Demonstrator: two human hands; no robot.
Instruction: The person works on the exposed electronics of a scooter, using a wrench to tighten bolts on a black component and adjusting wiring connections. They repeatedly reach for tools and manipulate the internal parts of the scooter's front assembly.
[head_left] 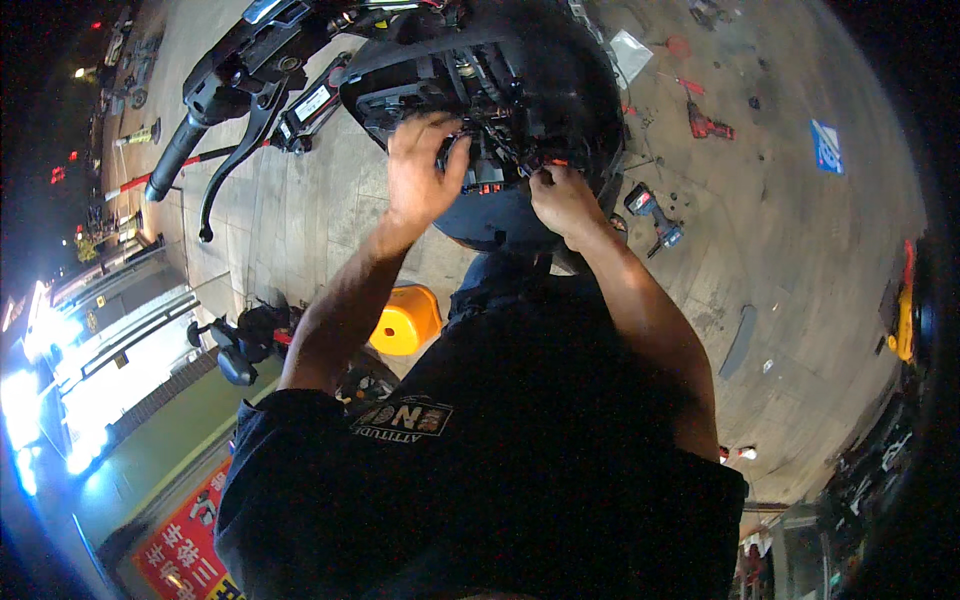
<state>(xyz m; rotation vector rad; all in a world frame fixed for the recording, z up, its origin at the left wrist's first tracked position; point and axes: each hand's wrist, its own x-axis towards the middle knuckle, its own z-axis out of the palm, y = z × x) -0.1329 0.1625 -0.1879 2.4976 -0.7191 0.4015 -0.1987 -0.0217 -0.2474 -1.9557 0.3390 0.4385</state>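
The left hand [424, 170], fingers parted, is held over the opened black vehicle body [580, 100]; the right hand [565, 203] is placed at its wiring [497, 128], fingers bent, grip indeterminable. Beyond, a cordless drill [656, 219] is seen on the floor [790, 290].

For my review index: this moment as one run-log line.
vehicle body: open, wiring bared | left hand: at wiring, thumb apart | right hand: at wiring, hold unclear | floor: yellow stool, power drill
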